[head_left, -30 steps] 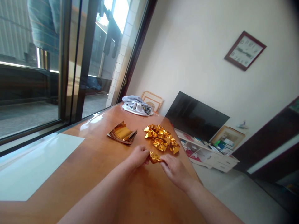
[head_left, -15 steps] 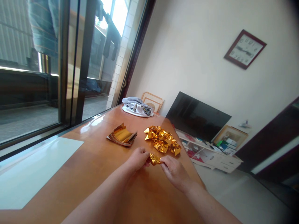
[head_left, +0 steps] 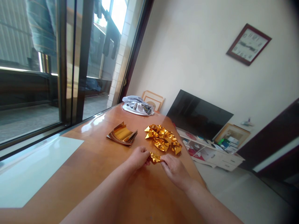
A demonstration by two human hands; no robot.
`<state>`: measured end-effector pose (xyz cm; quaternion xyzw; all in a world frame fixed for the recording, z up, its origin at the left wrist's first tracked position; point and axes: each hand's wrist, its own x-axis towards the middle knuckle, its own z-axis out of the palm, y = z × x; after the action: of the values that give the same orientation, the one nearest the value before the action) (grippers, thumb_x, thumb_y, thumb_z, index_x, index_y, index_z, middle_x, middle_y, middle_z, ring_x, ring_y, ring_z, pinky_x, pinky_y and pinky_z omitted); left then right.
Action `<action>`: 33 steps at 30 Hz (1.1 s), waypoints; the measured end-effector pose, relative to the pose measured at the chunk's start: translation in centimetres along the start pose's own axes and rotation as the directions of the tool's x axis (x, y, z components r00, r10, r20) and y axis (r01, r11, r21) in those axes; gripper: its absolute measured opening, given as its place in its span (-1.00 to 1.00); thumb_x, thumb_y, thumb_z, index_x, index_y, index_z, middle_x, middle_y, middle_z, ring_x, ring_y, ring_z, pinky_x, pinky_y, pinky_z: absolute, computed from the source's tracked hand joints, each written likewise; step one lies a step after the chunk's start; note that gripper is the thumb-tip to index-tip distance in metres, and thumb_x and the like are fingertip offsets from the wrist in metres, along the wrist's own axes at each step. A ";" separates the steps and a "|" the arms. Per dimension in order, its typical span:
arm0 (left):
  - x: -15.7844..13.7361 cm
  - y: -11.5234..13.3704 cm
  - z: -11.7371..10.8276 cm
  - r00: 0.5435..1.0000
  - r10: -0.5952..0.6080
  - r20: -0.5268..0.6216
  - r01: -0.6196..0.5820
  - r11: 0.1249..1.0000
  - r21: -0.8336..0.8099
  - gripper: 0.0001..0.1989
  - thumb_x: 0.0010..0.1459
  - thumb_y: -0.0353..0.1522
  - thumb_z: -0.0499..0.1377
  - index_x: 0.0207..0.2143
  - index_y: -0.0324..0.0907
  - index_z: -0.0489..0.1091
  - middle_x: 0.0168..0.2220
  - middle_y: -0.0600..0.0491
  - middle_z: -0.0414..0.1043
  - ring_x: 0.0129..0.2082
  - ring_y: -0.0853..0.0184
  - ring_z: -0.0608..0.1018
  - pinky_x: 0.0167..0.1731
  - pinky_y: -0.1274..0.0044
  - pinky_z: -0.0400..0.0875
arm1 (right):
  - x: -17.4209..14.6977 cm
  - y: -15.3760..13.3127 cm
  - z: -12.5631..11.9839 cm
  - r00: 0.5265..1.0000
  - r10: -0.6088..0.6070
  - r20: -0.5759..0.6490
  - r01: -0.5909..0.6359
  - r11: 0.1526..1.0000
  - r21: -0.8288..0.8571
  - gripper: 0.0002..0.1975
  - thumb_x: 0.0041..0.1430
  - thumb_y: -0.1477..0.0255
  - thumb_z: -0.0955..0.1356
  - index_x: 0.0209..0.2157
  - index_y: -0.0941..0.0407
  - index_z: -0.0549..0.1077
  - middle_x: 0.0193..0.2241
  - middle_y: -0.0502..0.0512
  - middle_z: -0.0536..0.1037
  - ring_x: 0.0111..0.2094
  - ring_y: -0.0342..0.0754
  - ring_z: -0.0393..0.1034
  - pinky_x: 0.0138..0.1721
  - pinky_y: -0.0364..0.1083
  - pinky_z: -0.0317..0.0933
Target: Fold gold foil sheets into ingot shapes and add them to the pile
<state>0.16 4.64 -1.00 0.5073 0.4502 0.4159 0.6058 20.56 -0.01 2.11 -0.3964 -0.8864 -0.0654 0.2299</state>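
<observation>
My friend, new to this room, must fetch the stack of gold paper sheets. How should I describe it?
Find the glossy brown wooden table beside the dark-framed glass door. On it, just beyond the person's left hand, lies the squarish stack of gold paper sheets. Its layered, curled-up sheets set it apart from the heap of shiny, folded gold pieces to its right.
</observation>
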 end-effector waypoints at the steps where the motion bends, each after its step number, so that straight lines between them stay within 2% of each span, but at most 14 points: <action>1: 0.0 0.0 0.0 1.000 0.000 -0.003 0.000 1.000 0.000 -0.94 0.07 -0.44 0.09 -0.46 -0.16 0.27 -0.54 0.03 0.54 -0.63 0.40 0.49 -0.59 0.61 0.30 | 0.0 0.0 0.0 1.000 0.001 -0.004 -0.001 1.000 0.000 -0.82 0.31 0.60 0.26 -0.17 0.07 0.42 -0.29 0.10 0.55 -0.25 0.02 0.49 -0.22 -0.04 0.31; 5: 0.1 -0.2 -0.1 1.000 0.003 -0.025 -0.004 1.000 -0.003 -0.94 0.08 -0.43 0.09 -0.45 -0.16 0.26 -0.54 0.04 0.53 -0.61 0.39 0.50 -0.59 0.61 0.31 | 0.0 0.1 0.1 1.000 0.008 -0.005 -0.008 1.000 0.012 -0.80 0.29 0.59 0.26 -0.14 0.06 0.42 -0.27 0.10 0.57 -0.24 0.02 0.50 -0.20 -0.04 0.34; 9: 0.1 -0.2 -0.1 0.999 0.007 -0.035 -0.007 1.000 -0.008 -0.92 0.08 -0.42 0.12 -0.46 -0.16 0.26 -0.54 0.05 0.53 -0.62 0.39 0.50 -0.58 0.59 0.32 | -0.2 -0.4 0.1 0.998 0.053 0.015 -0.054 0.997 0.046 -0.69 0.25 0.57 0.29 0.00 0.06 0.39 -0.19 0.12 0.58 -0.22 0.04 0.51 -0.17 -0.03 0.38; 13: 0.1 -0.3 -0.1 1.000 0.005 -0.025 -0.005 1.000 -0.015 -0.91 0.09 -0.39 0.15 -0.45 -0.16 0.26 -0.53 0.05 0.52 -0.62 0.39 0.50 -0.57 0.59 0.31 | -0.5 -1.2 0.1 0.989 0.146 0.013 -0.146 0.974 0.171 -0.60 0.23 0.44 0.36 0.10 0.04 0.34 -0.10 0.14 0.58 -0.25 0.00 0.51 -0.18 -0.05 0.41; 16: 0.0 -0.3 0.0 1.000 0.005 -0.005 -0.005 1.000 -0.019 -0.88 0.10 -0.35 0.16 -0.44 -0.16 0.26 -0.51 0.04 0.53 -0.61 0.40 0.49 -0.57 0.59 0.28 | -0.4 -1.4 0.5 0.974 0.227 0.008 -0.219 0.929 0.298 -0.69 0.29 0.38 0.32 0.06 0.02 0.39 -0.09 0.12 0.58 -0.20 -0.01 0.52 -0.17 -0.07 0.41; 19: -0.1 -0.1 -0.1 1.000 0.020 0.015 -0.020 1.000 -0.022 -0.79 0.14 -0.23 0.18 -0.42 -0.17 0.27 -0.46 0.01 0.55 -0.59 0.40 0.48 -0.56 0.58 0.27 | -0.4 -1.2 0.8 0.950 0.313 0.000 -0.286 0.866 0.409 -0.78 0.33 0.33 0.30 -0.03 0.04 0.45 -0.19 0.09 0.60 -0.22 -0.01 0.52 -0.21 -0.08 0.40; 22: -0.5 0.3 -0.2 0.998 0.046 0.039 -0.045 0.999 -0.029 -0.63 0.14 -0.04 0.19 -0.38 -0.18 0.32 -0.36 -0.03 0.57 -0.50 0.37 0.52 -0.53 0.57 0.26 | -0.4 -0.8 1.0 0.914 0.406 0.011 -0.351 0.776 0.525 -0.76 0.34 0.25 0.31 -0.09 0.07 0.47 -0.28 0.08 0.58 -0.30 -0.03 0.50 -0.26 -0.08 0.40; 24: -0.9 0.6 -0.2 0.995 0.071 0.075 -0.067 0.997 -0.048 -0.57 0.09 0.01 0.22 -0.33 -0.19 0.37 -0.30 -0.03 0.57 -0.38 0.32 0.55 -0.46 0.56 0.30 | -0.4 -0.7 0.9 0.887 0.461 0.029 -0.387 0.708 0.591 -0.72 0.33 0.19 0.31 -0.09 0.08 0.46 -0.28 0.08 0.57 -0.33 -0.03 0.48 -0.27 -0.06 0.41; 26: -1.3 0.8 -0.2 0.987 0.111 0.116 -0.101 0.991 -0.092 -0.59 0.04 -0.05 0.29 -0.25 -0.18 0.40 -0.26 -0.01 0.56 -0.27 0.29 0.57 -0.36 0.54 0.35 | -0.4 -0.6 0.7 0.867 0.496 0.045 -0.405 0.650 0.643 -0.69 0.32 0.15 0.31 -0.09 0.09 0.45 -0.26 0.10 0.56 -0.33 -0.03 0.48 -0.27 -0.05 0.43; 28: -1.6 0.9 0.1 0.975 0.163 0.152 -0.137 0.976 -0.172 -0.61 -0.02 -0.19 0.36 -0.19 -0.17 0.39 -0.23 0.01 0.55 -0.21 0.28 0.56 -0.25 0.51 0.37 | -0.2 -0.7 0.6 0.859 0.509 0.052 -0.406 0.615 0.676 -0.67 0.31 0.13 0.32 -0.10 0.09 0.44 -0.25 0.11 0.56 -0.32 -0.02 0.48 -0.27 -0.03 0.44; 31: -1.8 0.9 0.6 0.961 0.222 0.167 -0.165 0.940 -0.299 -0.56 -0.09 -0.38 0.39 -0.14 -0.17 0.33 -0.28 0.05 0.53 -0.23 0.31 0.55 -0.18 0.49 0.37 | -0.1 -0.9 0.6 0.855 0.515 0.053 -0.406 0.603 0.687 -0.66 0.29 0.11 0.33 -0.11 0.09 0.45 -0.26 0.10 0.56 -0.32 -0.02 0.48 -0.26 -0.03 0.45; 33: -1.7 0.9 0.9 0.959 0.231 0.164 -0.165 0.925 -0.341 -0.52 -0.09 -0.43 0.38 -0.12 -0.17 0.29 -0.32 0.08 0.51 -0.28 0.34 0.54 -0.19 0.49 0.36 | -0.1 -1.0 0.7 0.854 0.517 0.057 -0.409 0.600 0.688 -0.66 0.28 0.11 0.33 -0.11 0.09 0.46 -0.27 0.09 0.56 -0.32 -0.03 0.47 -0.26 -0.04 0.44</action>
<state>0.51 2.88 0.18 0.4831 0.2585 0.4902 0.6779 19.58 -0.56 1.56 -0.4950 -0.6938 0.2950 0.4319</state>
